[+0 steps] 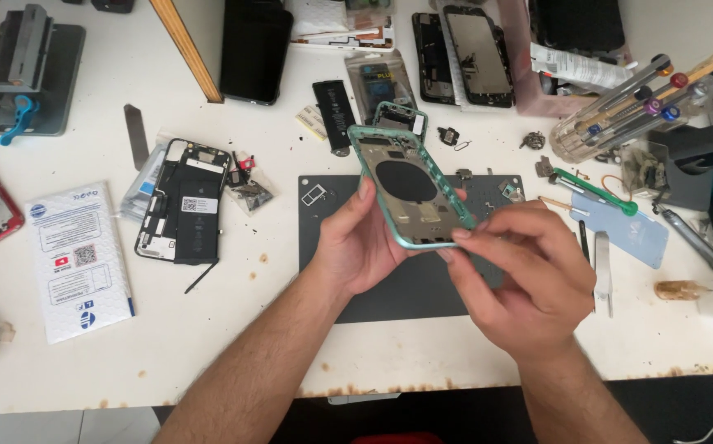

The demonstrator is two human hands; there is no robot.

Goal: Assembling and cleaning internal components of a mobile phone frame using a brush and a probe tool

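My left hand [362, 247] holds a mint-green phone housing [401, 177] from below, tilted up above the dark grey work mat [406, 292]. The housing is an empty frame with a round black pad inside. My right hand [525, 271] pinches the housing's near lower edge with thumb and fingertips. Both forearms come in from the bottom of the view.
An opened phone with a black battery [185, 201] lies left of the mat, beside a white padded pouch [77, 259]. A loose battery [333, 115], phone screens [475, 53], screwdrivers [632, 103], tweezers [603, 271] and small parts crowd the back and right. A clamp jig [19, 66] stands far left.
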